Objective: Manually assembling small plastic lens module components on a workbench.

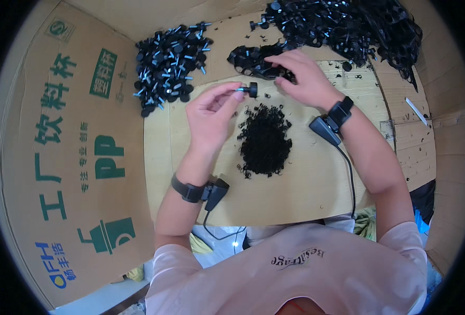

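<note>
Pinched between the thumb and fingers of my left hand is a black round-headed bolt, its metal shank toward the fingertips and its head pointing right. My right hand is closed on a black sheet with round holes, which lies crumpled at the far side of the board; part of it is hidden under the fingers. Below and between both hands sits a pile of small black curled scraps.
A heap of black-headed bolts lies at the far left. Another large heap of black parts and perforated sheets fills the far right. Printed cardboard walls the left side. A thin white stick lies at the right. Cables hang from both wristbands.
</note>
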The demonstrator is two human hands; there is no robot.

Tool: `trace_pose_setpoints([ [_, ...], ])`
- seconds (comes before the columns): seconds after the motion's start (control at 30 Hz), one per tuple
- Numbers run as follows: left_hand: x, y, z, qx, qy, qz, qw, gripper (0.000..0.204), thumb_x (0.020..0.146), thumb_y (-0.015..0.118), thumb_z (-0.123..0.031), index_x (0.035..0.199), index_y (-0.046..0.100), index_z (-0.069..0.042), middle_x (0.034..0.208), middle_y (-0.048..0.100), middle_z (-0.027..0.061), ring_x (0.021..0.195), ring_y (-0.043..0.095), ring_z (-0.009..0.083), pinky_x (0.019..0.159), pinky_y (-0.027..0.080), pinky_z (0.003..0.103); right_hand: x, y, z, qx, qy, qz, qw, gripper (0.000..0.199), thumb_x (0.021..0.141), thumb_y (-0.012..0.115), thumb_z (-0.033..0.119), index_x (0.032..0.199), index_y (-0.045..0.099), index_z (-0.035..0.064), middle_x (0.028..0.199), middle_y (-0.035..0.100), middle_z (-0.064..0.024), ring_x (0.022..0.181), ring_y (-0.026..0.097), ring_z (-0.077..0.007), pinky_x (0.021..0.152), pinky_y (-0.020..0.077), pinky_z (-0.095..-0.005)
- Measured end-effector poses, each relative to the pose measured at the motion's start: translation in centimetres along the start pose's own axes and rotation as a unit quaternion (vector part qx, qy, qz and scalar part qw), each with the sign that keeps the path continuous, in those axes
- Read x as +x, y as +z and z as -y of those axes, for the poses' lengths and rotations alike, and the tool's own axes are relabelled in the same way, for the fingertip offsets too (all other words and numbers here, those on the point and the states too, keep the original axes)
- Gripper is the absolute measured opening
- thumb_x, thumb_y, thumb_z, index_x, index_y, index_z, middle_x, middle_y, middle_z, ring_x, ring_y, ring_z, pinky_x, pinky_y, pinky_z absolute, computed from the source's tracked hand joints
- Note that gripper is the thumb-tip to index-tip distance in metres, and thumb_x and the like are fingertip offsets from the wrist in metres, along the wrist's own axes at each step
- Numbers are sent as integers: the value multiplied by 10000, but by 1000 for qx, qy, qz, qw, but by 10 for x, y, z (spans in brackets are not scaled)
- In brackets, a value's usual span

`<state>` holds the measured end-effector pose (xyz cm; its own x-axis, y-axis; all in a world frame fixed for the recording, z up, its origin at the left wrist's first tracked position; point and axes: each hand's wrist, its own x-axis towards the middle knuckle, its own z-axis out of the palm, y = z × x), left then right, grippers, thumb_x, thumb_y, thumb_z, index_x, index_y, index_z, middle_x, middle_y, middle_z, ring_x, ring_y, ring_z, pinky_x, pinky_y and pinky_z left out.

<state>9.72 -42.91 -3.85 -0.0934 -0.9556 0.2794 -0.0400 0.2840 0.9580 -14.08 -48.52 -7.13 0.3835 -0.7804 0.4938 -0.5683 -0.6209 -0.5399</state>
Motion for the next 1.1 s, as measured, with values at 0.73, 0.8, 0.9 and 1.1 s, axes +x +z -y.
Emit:
trace_pose_setpoints([
  [0.73, -52, 4, 22, -153, -39, 88, 984, 257, 863, 657, 54, 1118, 643, 23, 997, 660, 82, 927, 644, 130, 827, 530, 262, -58, 36, 81, 340, 10, -45, 939, 324, 827, 648, -95, 1132, 620, 11, 1125, 561, -90, 855, 571, -122, 766, 499, -251],
  [0.8, -52, 5, 20, -157, -50, 84, 983, 230, 866, 658, 49, 1095, 655, 22, 983, 664, 80, 916, 646, 128, 822, 530, 258, -59, 37, 80, 334, 0, -45, 942, 334, 825, 647, -98, 1138, 615, 13, 1124, 563, -93, 855, 570, -121, 768, 499, -251],
  [0.9, -51, 5, 24, -144, -43, 77, 986, 195, 870, 656, 45, 1064, 669, 20, 975, 672, 79, 911, 649, 128, 821, 531, 257, -58, 38, 83, 371, -14, -56, 927, 371, 836, 649, -88, 1185, 582, 18, 1144, 569, -93, 871, 574, -118, 787, 500, -250],
  [1.1, -50, 11, 28, -111, 7, 73, 991, 245, 866, 649, 76, 1106, 637, 34, 1001, 683, 95, 907, 652, 132, 810, 540, 261, -61, 34, 80, 458, 118, -24, 881, 452, 852, 676, -52, 1271, 515, 2, 1151, 595, -80, 923, 595, -117, 829, 505, -253],
])
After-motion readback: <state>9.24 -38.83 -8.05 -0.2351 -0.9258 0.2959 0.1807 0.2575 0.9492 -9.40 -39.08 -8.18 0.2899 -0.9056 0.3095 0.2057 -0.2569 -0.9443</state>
